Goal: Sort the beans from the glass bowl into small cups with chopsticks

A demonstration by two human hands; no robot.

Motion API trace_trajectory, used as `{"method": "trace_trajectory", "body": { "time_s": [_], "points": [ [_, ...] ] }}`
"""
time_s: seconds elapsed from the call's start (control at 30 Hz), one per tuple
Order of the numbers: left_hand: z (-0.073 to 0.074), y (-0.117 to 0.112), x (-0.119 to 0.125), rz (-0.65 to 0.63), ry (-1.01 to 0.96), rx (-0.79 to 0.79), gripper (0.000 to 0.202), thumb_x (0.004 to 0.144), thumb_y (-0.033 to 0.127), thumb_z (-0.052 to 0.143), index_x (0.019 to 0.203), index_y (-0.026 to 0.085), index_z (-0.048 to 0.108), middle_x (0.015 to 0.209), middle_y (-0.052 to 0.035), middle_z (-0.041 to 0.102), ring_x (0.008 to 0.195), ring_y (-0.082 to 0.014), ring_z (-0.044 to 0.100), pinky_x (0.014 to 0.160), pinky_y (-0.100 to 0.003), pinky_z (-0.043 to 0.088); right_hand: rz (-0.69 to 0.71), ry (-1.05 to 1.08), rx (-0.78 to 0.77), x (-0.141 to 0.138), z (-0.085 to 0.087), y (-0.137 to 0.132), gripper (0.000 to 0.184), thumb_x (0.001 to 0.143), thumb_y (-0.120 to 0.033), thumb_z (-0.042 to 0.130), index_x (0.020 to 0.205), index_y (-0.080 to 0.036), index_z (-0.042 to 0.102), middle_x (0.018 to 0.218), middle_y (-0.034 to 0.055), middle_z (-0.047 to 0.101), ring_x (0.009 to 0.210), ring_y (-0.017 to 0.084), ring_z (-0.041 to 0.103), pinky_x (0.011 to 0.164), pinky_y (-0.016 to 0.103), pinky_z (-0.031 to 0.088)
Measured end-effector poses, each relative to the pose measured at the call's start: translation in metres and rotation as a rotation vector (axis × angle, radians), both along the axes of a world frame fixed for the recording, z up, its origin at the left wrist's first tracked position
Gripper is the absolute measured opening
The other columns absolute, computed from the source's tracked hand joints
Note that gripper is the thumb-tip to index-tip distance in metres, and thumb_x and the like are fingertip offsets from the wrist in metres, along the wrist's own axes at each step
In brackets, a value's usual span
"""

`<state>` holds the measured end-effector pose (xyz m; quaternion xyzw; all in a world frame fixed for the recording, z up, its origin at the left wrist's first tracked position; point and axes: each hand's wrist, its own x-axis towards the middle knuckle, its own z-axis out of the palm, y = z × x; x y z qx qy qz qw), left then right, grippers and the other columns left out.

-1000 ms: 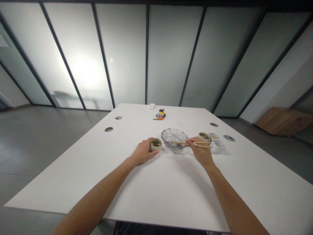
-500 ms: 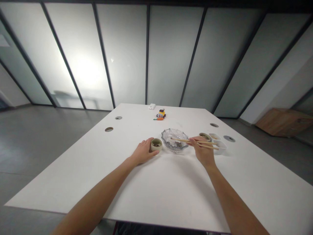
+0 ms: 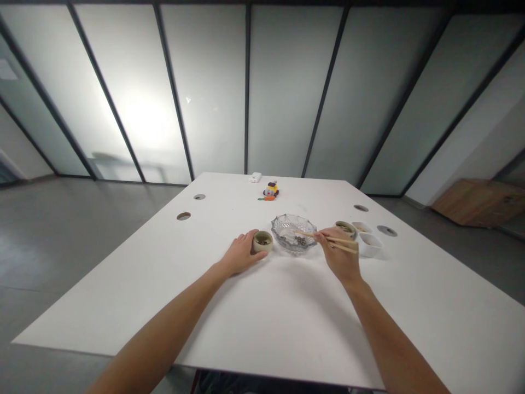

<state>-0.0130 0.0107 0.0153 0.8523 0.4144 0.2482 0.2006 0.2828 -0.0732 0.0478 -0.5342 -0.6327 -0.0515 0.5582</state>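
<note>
My left hand rests on the white table with its fingers curled round a small beige cup that holds dark bits. Right of the cup stands a cut-glass bowl with small dark pieces inside. My right hand is closed on a pair of wooden chopsticks, whose tips reach over the bowl's right side. A second beige cup sits just behind that hand.
Two white square dishes stand right of the second cup. A small yellow toy and a white box lie at the far edge. Round cable holes dot the tabletop. Frosted glass walls stand behind; a wooden cabinet is far right.
The chopstick tips have drawn back to the right, from deep over the bowl to its right side. My left hand and the cup have stayed put.
</note>
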Motion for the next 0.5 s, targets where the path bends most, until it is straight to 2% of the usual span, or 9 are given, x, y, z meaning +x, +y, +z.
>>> {"method": "trace_trajectory", "body": {
  "time_s": [0.2,0.5],
  "points": [
    [0.0016,-0.0008,0.0006,0.004,0.025,0.008,0.059,0.095,0.048,0.075,0.147,0.028,0.056,0.138,-0.0120,0.072,0.124,-0.0369,0.067,0.105,-0.053,0.055,0.045,-0.073,-0.025,0.0000,-0.0059,0.0016,0.053,0.103,-0.073,0.057,0.083,-0.026,0.074,0.083,0.0076,0.076,0.078,0.026,0.070,0.075,0.042,0.058],
    [-0.0006,-0.0001,0.0012,0.003,0.016,0.004,0.063,0.095,0.048,0.074,0.151,0.028,0.053,0.145,-0.0133,0.069,0.130,-0.0376,0.065,0.110,-0.056,0.052,0.052,-0.082,-0.053,-0.0014,-0.0081,0.0026,0.058,0.103,-0.075,0.055,0.083,-0.025,0.076,0.083,0.0088,0.076,0.078,0.026,0.072,0.074,0.041,0.060]
  ]
}}
